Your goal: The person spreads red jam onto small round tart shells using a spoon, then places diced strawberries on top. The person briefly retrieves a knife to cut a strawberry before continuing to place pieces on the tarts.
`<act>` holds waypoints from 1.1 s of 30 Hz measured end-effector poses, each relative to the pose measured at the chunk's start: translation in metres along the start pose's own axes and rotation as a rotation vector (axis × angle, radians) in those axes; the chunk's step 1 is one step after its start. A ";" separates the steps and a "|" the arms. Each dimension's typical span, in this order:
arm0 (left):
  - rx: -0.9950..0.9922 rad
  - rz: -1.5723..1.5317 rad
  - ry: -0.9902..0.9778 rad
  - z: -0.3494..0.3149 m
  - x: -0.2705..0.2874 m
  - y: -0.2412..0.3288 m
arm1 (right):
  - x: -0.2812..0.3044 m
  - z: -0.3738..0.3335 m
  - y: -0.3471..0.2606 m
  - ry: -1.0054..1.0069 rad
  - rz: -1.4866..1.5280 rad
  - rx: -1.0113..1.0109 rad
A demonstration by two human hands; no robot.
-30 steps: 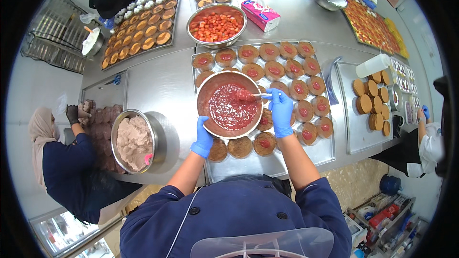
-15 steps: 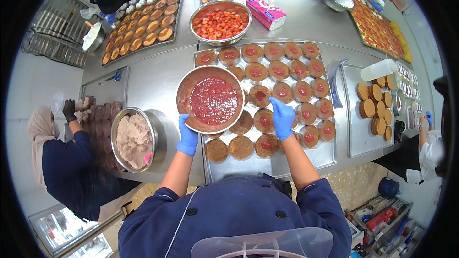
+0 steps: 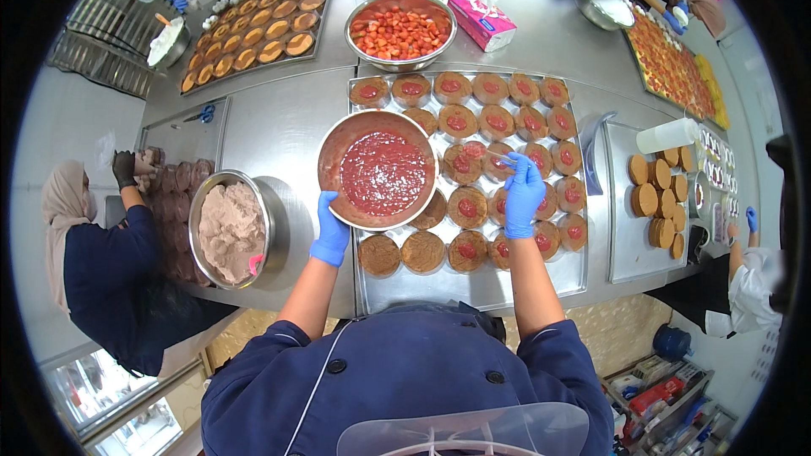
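My left hand, in a blue glove, grips the near left rim of a metal bowl tilted toward me. Glossy red sauce covers the bowl's bottom. In my blue-gloved right hand is a spoon, its tip red with sauce, above rows of round brown cakes. These cakes sit in clear cups on a metal tray. Most carry a red dollop in the middle; a front-left cake and its neighbour are plain brown. The bowl hides part of the tray's left side.
Strawberry pieces fill a metal bowl behind the tray, beside a pink tissue box. On my left stands a bowl of pinkish-brown cream. A tray on the right holds stacked brown discs. Several co-workers stand around the table.
My right hand has moved right and slightly up with the spoon, away from the cake beside the bowl. The sauce bowl stays in my left hand, shifted slightly right in view.
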State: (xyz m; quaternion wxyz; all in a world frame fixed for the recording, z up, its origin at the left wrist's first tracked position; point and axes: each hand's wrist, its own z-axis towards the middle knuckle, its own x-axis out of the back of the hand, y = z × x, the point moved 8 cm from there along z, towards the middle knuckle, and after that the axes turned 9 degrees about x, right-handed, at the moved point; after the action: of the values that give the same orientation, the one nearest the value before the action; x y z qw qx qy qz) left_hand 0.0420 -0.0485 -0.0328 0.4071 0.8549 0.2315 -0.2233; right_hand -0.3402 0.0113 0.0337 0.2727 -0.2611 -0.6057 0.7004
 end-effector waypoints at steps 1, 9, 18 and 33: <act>0.014 -0.004 -0.011 0.001 -0.002 -0.001 | -0.006 0.000 -0.013 0.005 0.077 0.023; 0.038 -0.012 -0.071 0.013 -0.010 -0.025 | -0.119 -0.046 -0.058 -0.452 -0.744 0.631; 0.042 -0.074 -0.028 -0.006 0.000 -0.014 | -0.110 -0.024 -0.003 -0.293 0.025 -0.194; -0.083 -0.166 0.074 -0.009 0.094 0.045 | -0.109 -0.047 0.008 -0.496 -0.661 0.548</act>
State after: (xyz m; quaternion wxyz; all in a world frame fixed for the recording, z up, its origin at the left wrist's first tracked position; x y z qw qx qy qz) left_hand 0.1442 -0.0460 -0.0550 0.4134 0.8228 0.3255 -0.2150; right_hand -0.2305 -0.0323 0.0239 0.3863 0.2009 -0.4961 0.7511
